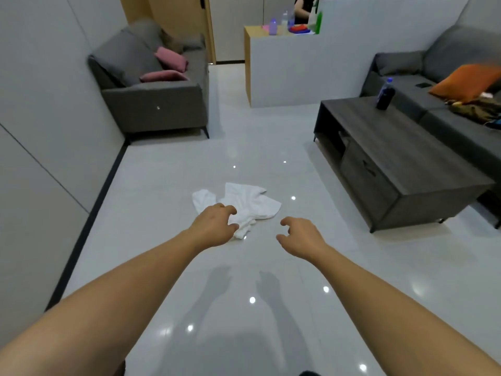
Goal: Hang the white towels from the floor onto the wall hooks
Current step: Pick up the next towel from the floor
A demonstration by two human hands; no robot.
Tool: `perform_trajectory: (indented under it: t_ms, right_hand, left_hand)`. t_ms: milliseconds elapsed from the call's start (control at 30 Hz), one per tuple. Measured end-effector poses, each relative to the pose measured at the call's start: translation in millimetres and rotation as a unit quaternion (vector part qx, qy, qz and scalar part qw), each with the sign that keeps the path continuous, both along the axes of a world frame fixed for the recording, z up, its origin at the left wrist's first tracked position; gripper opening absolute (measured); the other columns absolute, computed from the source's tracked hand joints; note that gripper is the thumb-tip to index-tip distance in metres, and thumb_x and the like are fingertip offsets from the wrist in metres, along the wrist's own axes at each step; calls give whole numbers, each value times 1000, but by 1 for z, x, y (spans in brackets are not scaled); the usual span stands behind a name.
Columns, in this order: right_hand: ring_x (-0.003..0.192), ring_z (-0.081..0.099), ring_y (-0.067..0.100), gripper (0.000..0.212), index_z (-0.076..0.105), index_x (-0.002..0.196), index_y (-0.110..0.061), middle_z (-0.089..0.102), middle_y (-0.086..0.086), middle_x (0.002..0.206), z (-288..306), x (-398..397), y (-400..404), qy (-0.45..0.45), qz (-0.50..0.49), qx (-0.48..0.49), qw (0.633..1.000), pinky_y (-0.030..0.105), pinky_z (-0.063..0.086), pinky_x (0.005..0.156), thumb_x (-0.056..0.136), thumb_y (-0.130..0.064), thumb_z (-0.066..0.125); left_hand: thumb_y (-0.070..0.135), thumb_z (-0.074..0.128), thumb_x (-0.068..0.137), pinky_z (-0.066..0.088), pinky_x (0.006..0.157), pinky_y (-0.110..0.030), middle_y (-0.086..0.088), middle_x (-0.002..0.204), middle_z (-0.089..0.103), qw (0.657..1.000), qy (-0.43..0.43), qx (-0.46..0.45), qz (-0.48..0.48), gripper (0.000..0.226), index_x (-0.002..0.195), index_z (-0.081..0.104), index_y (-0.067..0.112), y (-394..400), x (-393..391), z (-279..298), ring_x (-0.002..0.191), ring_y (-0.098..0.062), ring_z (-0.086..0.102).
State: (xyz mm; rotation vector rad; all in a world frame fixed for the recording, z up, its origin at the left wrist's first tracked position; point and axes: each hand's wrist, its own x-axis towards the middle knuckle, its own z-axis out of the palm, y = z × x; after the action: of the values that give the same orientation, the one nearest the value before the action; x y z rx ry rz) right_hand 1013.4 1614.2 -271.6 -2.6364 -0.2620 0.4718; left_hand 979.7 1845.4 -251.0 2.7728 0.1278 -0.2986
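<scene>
Bright overhead light, floor (244,308) glare, blurred edges

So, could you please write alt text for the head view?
Both hands, left hand and right hand, reach with loosely curled fingers toward crumpled white towels on a glossy floor, holding nothing. Grey sofas and a dark coffee table surround them.

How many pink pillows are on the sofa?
2. One pink pillow leans against the backrest of the grey sofa by the left wall; the other pink pillow lies flat on its seat, just in front.
</scene>
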Motion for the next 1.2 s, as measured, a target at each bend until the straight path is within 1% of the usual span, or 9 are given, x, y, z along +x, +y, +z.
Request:
perform_trajectory:
  t_ms: [67, 200, 367, 567, 700, 800, 1000, 1100, 1200]
  right_hand:
    - [120, 56, 23, 55, 49, 140, -19, 62, 6, 129, -22, 26, 16, 37, 6, -3, 999, 33, 47, 96, 90, -38, 59]
    - [120, 56, 22, 54, 52, 138, -18, 63, 5, 126, -63, 92, 43, 83, 21, -12, 996, 31, 46, 96, 88, -36, 59]
    - [126, 52, 22, 55, 51, 140, -17, 59, 4, 134, -120, 204, 74, 132, 53, -12, 990, 29, 42, 99, 88, -34, 58]
    - [119, 56, 23, 51, 54, 137, -16, 64, 6, 125, -167, 332, 96, 200, 63, -15, 978, 31, 46, 97, 89, -34, 58]
    - [119, 56, 23, 47, 58, 131, -16, 64, 5, 125, -193, 395, 116, 228, 61, -20, 971, 30, 44, 96, 88, -34, 60]
    - [119, 56, 23, 44, 61, 128, -15, 64, 5, 124, -217, 424, 139, 252, 54, -23, 966, 30, 42, 96, 88, -33, 61]
    - [116, 57, 23, 40, 64, 124, -15, 65, 5, 123, -304, 459, 196, 310, 39, -38, 949, 30, 43, 95, 87, -32, 61]
    - [115, 58, 22, 41, 64, 125, -16, 65, 3, 123, -364, 469, 233, 342, 9, -40, 939, 29, 43, 93, 87, -33, 60]
    - [116, 58, 21, 40, 64, 124, -16, 65, 3, 123, -435, 476, 282, 371, -13, -35, 928, 26, 42, 92, 88, -32, 60]
  left_hand:
    - [41, 53, 94, 42, 91, -32, -2, 135, 50, 1000, 26, -3, 14, 47, 138, 48, 23, 20, 23, -18, 120, -23, 49]
    - [40, 53, 95, 43, 96, -34, -5, 135, 50, 997, 68, -2, 43, 49, 139, 47, 21, 49, 79, -55, 122, -24, 49]
    - [40, 53, 95, 39, 101, -33, -5, 140, 49, 991, 109, -9, 82, 51, 141, 44, 21, 80, 167, -107, 127, -23, 46]
    - [40, 53, 95, 40, 100, -33, -6, 137, 50, 971, 195, -15, 140, 51, 141, 45, 21, 112, 265, -146, 125, -24, 48]
    - [37, 55, 95, 43, 96, -33, -9, 128, 55, 959, 199, -52, 195, 47, 138, 50, 18, 126, 324, -169, 117, -25, 53]
    - [32, 55, 94, 40, 94, -31, -8, 131, 52, 954, 197, -76, 213, 46, 137, 50, 18, 133, 354, -196, 115, -25, 53]
    - [29, 58, 92, 37, 90, -28, -10, 130, 54, 941, 233, -106, 222, 45, 135, 53, 18, 173, 406, -290, 115, -25, 53]
    - [29, 58, 93, 38, 93, -29, -12, 130, 55, 934, 253, -125, 218, 44, 135, 54, 16, 206, 430, -355, 116, -28, 53]
    - [28, 59, 93, 41, 96, -32, -12, 129, 56, 917, 283, -144, 240, 44, 135, 54, 15, 245, 447, -427, 115, -28, 55]
